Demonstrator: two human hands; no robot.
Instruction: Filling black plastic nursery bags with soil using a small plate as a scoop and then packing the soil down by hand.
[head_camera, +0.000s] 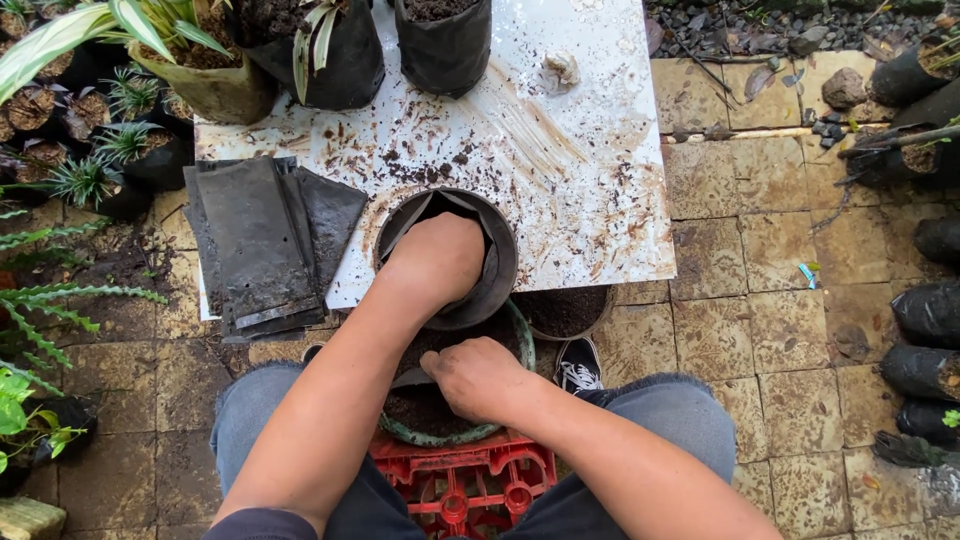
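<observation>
Wet paving underfoot, soil-spattered white board (600, 200) ahead. Our left hand (437, 258) is pushed fist-like into a black grow bag (490, 285) — what it grips, we cannot tell. Just below, our right hand (478, 376) digs, fingers curled, into soil in the green basin (520, 345).

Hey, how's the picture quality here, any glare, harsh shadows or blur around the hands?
Head view: soft, even daylight with no hard shadows; the white board is bright but not blown out, its soil smears stay readable. Both the left hand, inside the black bag, and the right hand, over the soil-filled green bowl, look sharp. Slight wide-angle stretching shows toward the edges.
</observation>
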